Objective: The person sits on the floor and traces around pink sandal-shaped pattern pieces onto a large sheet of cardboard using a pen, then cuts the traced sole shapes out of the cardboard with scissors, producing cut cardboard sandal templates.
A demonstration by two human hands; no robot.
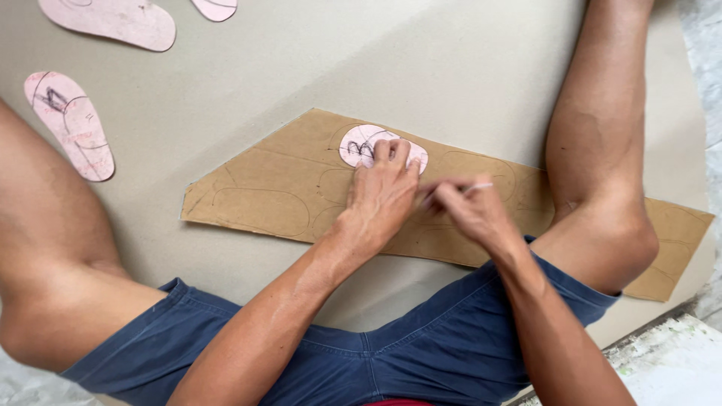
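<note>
Left hand (pixel 381 192) flat on pink template (pixel 359 144).

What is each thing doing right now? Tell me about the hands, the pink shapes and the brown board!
Left hand: pressed flat on the small pink template.
Right hand: gripping a thin pen, blurred.
Pen: held, tip by the template's edge.
Small pink template: lying on the board, partly covered.
Brown cardboard piece: flat on the floor sheet, outlines drawn on it.
Pink sole templates: lying loose on the floor sheet, untouched.
</note>
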